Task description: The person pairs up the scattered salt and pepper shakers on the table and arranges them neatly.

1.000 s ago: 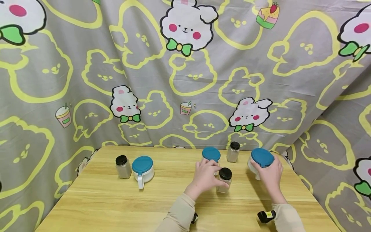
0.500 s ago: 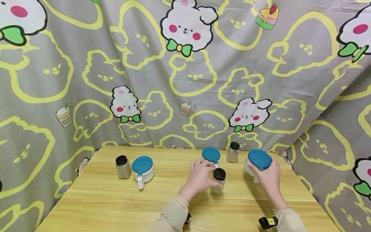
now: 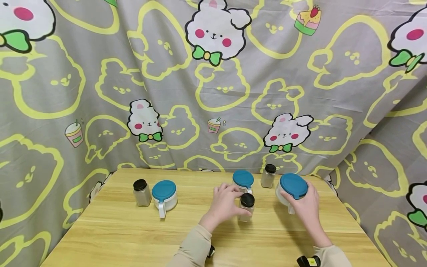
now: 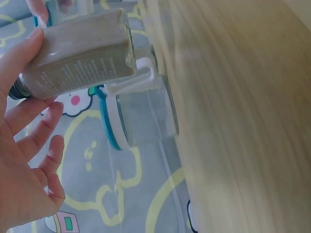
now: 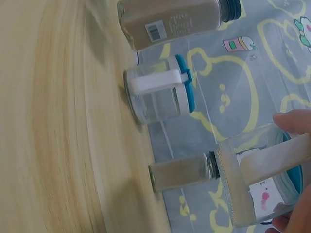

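My left hand (image 3: 224,204) grips a square glass spice bottle (image 3: 245,213) with a black lid between thumb and fingers. In the left wrist view this bottle (image 4: 80,53), filled with greyish-brown powder, is raised off the table. On the right, my right hand (image 3: 309,203) holds a glass seasoning jar (image 3: 293,186) with a blue lid and white handle, also lifted, its shadow falling below. A second blue-lidded jar (image 3: 243,178) stands just behind the left hand, partly covered by it. Another black-lidded bottle (image 5: 180,172) stands at the back, between the two jars in the head view.
Toward the left of the wooden table (image 3: 133,237) stand one more black-lidded bottle (image 3: 142,193) and one more blue-lidded jar (image 3: 164,194), side by side. A grey patterned curtain (image 3: 186,89) hangs behind the table and along its sides.
My left hand has moved left with the spice bottle. The right hand has carried its blue-lidded jar left and slightly nearer to me. The other jars and bottles stay put.
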Demonstrator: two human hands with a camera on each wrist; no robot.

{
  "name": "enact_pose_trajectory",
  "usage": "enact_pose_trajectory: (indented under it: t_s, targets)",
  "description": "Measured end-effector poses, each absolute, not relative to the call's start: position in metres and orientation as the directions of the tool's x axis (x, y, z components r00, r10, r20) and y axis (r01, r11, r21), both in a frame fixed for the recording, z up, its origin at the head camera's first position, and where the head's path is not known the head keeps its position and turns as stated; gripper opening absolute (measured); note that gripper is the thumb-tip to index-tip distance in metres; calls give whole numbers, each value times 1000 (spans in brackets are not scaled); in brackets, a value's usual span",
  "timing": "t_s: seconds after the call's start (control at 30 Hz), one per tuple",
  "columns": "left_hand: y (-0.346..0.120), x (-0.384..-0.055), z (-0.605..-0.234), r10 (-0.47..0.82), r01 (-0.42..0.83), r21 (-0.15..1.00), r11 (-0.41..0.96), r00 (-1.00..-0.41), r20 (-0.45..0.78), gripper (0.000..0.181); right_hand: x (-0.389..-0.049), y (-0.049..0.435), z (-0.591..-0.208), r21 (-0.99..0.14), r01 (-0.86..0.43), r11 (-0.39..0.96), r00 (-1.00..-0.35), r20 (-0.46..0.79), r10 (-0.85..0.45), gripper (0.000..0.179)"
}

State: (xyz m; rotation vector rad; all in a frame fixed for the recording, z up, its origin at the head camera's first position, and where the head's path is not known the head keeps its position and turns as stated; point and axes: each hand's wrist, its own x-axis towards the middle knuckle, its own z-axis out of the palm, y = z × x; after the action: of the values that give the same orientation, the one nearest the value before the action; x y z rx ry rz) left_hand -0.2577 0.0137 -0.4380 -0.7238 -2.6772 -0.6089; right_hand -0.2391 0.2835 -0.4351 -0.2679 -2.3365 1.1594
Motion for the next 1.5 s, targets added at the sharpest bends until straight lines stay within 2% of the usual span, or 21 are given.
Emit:
enact_pose_trajectory:
  t_s: [0.53,1.5]
  targets:
    - [-4,-261,-436,383,505,328,798,-846,372,69,-230,265,-432,-773,-92,627,-865,374,335,90]
    - [-35,-269,-435,354,482,363,797,-861,366,68,-223,225,-431,-772,-147,618,-892,374,255,92]
